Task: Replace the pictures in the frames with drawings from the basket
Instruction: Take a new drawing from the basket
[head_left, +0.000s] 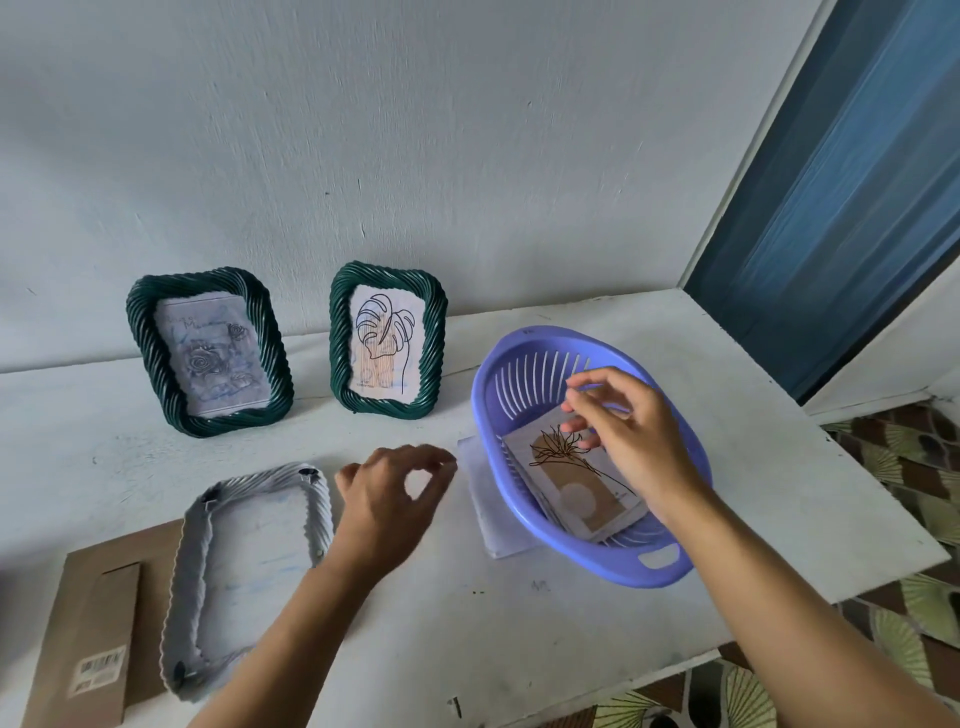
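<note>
Head view: the purple basket (485, 410) sits at centre right of the picture on a white table (519, 634). A stack of drawings lies inside it, and the top drawing (574, 486) shows a thin-lined flower over a brown shape. The right hand (634, 431) hangs over the basket above the upper edge of that drawing. Its fingers are spread and loosely bent, with nothing in their grip. Whether the lower fingertips touch the paper cannot be told.

The left hand (384, 504) is at centre, just left of the basket and outside it. It is loosely curled, thumb and forefinger bent toward each other in a ring, and nothing shows between them. Its fingertips are close to the corner of a white sheet (483, 514) that lies partly under the basket's left side.

Just left of that hand, at lower left, an opened frame (249, 566) lies face down beside a brown backing board (98, 623). Two green twisted frames stand against the wall at upper left: the rose frame (210, 353) holds a grey picture, and the leaf frame (387, 343) holds a line drawing.
</note>
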